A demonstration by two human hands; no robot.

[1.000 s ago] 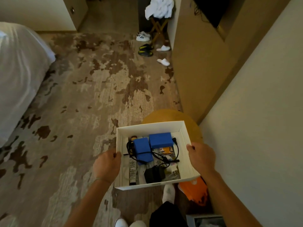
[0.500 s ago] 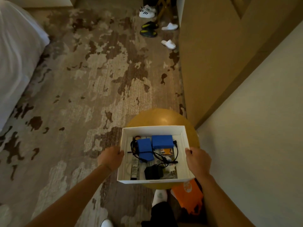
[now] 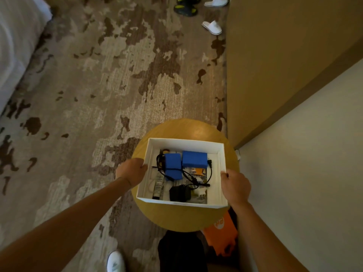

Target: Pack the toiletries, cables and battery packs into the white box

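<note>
The white box [image 3: 184, 143] is over the round yellow table [image 3: 182, 218]; whether it rests on it I cannot tell. My left hand [image 3: 130, 171] grips its left wall and my right hand [image 3: 235, 188] grips its right wall. Inside lie two blue battery packs [image 3: 172, 166] [image 3: 194, 159], black cables [image 3: 196, 179], a black charger [image 3: 179, 193] and a toiletry tube [image 3: 159, 183] along the left side. Some packets under the cables are partly hidden.
A patterned carpet [image 3: 98, 95] covers the floor. A bed [image 3: 13, 42] is at the far left. A wall [image 3: 304, 154] and wooden panel [image 3: 275, 55] close the right side. Slippers [image 3: 213, 27] and shoes [image 3: 185, 9] lie far ahead. An orange bag [image 3: 221, 235] sits below the table.
The view has tilted down and the box, held in both hands, has come over the round yellow table, which now shows all around it.
</note>
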